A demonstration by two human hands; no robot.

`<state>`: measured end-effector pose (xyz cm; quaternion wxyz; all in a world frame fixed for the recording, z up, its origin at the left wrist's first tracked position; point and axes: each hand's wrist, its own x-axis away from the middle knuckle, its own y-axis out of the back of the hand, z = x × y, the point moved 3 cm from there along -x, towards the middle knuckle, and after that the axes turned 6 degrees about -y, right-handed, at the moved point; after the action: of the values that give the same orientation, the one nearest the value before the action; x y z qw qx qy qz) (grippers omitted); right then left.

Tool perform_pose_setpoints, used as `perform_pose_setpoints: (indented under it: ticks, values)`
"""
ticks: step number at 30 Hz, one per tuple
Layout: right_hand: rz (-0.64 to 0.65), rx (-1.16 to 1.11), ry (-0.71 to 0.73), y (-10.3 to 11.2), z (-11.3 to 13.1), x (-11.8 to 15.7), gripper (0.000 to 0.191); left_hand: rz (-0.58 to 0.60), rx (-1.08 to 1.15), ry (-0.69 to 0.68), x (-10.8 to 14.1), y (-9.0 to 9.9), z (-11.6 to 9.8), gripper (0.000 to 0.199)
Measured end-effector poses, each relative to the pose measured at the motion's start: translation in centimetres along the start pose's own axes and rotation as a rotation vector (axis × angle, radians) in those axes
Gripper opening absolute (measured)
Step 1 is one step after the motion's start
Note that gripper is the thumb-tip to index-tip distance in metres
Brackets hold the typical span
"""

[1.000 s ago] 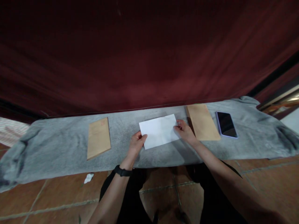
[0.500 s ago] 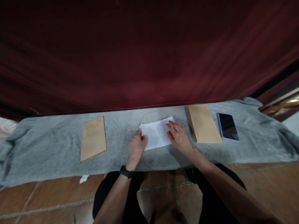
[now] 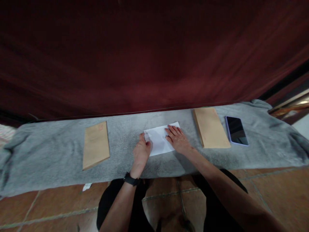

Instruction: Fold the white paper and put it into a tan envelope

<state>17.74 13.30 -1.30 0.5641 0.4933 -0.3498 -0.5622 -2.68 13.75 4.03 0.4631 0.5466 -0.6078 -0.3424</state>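
A folded white paper lies on the grey cloth in front of me. At its left edge is my left hand, fingers closed on the paper's edge, with a dark band on the wrist. My right hand lies flat over the paper's right part, its fingers spread and pressing on it. To the right rests a stack of brown envelopes. Another brown envelope lies by itself to the left.
A phone in a light purple case lies right of the stack. Behind the cloth-covered surface hangs a dark red curtain. A small white tag shows at the front edge, above the tiled floor.
My right hand has moved slightly left and flattened onto the paper. The paper's raised upper layer now lies flatter. My left hand has stayed at the left edge.
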Motion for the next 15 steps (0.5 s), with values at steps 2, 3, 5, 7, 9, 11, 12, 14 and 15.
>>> perform_pose_setpoints:
  ticks: [2, 3, 5, 7, 9, 11, 12, 14, 15]
  values:
    - [-0.011, 0.004, -0.018, -0.1, 0.0, -0.3, 0.050, 0.004, -0.055, -0.013, 0.2, 0.1, -0.3, 0.048]
    - [-0.015, 0.006, -0.033, -0.2, -0.1, -0.5, 0.050, 0.006, -0.082, -0.020, 0.2, 0.1, -0.4, 0.047]
    - [-0.023, 0.007, -0.071, -0.3, -0.3, -0.7, 0.051, 0.004, -0.121, -0.039, 0.3, 0.1, -0.5, 0.045]
    - [-0.034, 0.009, -0.105, -0.3, -0.5, -0.8, 0.053, -0.001, -0.147, -0.050, 0.4, 0.1, -0.5, 0.044]
    - [-0.046, 0.015, -0.123, -0.3, -0.5, -0.8, 0.054, -0.007, -0.171, -0.058, 0.5, 0.0, -0.3, 0.044]
    - [-0.061, 0.022, -0.125, -0.4, -0.5, -0.7, 0.055, -0.052, -0.196, -0.082, 0.7, 0.0, -0.3, 0.043]
    - [-0.068, 0.024, -0.124, -0.4, -0.4, -0.6, 0.056, -0.102, -0.204, -0.107, 0.8, -0.1, -0.5, 0.042]
    - [-0.079, 0.021, -0.122, -0.4, -0.2, -0.5, 0.056, -0.226, -0.191, -0.210, 1.4, -0.6, -1.5, 0.042]
    - [-0.081, 0.019, -0.122, -0.3, -0.1, -0.4, 0.056, -0.273, -0.170, -0.293, 1.7, -1.1, -2.2, 0.044]
